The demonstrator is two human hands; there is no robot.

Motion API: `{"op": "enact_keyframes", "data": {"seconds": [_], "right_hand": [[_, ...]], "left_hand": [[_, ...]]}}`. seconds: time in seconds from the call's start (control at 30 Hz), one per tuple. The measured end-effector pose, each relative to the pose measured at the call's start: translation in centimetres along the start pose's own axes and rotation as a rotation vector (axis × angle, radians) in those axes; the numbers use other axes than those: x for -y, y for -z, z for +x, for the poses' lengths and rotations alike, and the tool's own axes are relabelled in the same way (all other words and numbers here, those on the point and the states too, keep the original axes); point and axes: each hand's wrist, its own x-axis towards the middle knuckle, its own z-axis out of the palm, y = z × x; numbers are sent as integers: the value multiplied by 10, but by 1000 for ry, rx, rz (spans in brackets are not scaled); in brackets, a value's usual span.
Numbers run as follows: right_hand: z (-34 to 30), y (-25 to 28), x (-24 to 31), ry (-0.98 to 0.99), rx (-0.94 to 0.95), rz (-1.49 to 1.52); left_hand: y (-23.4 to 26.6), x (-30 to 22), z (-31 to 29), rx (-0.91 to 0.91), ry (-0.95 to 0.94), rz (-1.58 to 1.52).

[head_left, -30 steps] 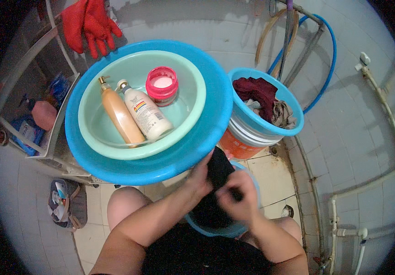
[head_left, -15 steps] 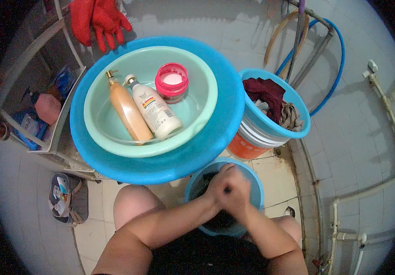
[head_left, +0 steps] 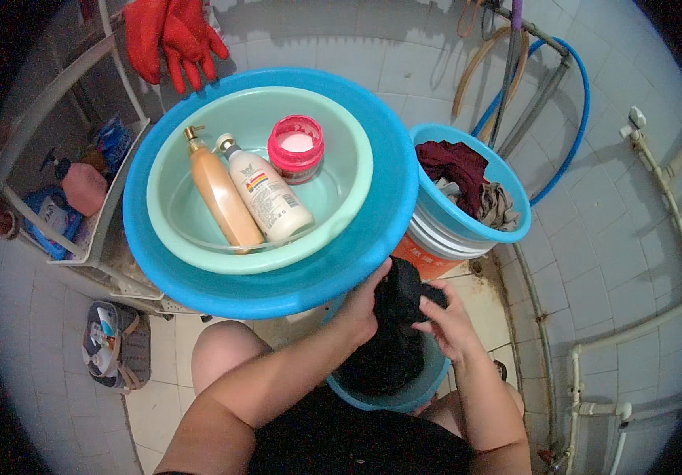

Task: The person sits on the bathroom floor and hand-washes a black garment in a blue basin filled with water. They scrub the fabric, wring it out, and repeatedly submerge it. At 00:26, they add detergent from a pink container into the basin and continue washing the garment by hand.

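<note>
Centrally, black cloth (head_left: 392,340) between grips: left hand (head_left: 366,309) clasping its left edge, right hand (head_left: 450,323) pinching right flap.

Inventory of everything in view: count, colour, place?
cloth: at least 1, black, in both hands
low basin: 1, light blue, below hands
big basin: 1, blue, centre
green basin: 1, mint, in big basin
bottles: 2, tan and white, in green basin
jar: 1, pink, in green basin
gloves: 2, red, upper left
bucket: 1, white and orange, right
clothes basin: 1, light blue, on bucket
clothes: several, maroon and beige, in clothes basin
hose: 1, blue, upper right
pipes: several, pale, right
shelf: 1, white, left
dispenser: 1, pink, on shelf
basket: 1, grey, lower left
left hand and right hand: 2, bare, holding cloth
</note>
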Motion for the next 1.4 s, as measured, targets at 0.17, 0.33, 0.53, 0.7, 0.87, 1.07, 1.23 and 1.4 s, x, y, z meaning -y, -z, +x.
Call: {"op": "enact_keyframes", "data": {"seconds": [0.17,0.33,0.53,0.7,0.87,1.07,1.23,1.4], "right_hand": [[22,10,4,949,-373,-531],[-25,-58,-21,1282,225,-842],[17,-44,-29,1002,-170,-785],[10,-54,-31,1265,-59,-896],[13,-59,-37,1017,-83,-772],[45,0,-20,190,-36,-142],[16,-16,-9,-165,131,345],[35,-8,-12,587,-155,-352]], "left_hand": [[-11,0,-14,77,209,11],[-11,-4,-9,72,215,154],[-21,33,-23,-100,24,-195],[-19,27,-27,-74,91,-154],[-9,32,-27,-67,62,-67],[-18,1,-17,-104,128,-65],[-1,-3,-7,-94,137,-33],[9,18,-4,-142,68,194]]}}
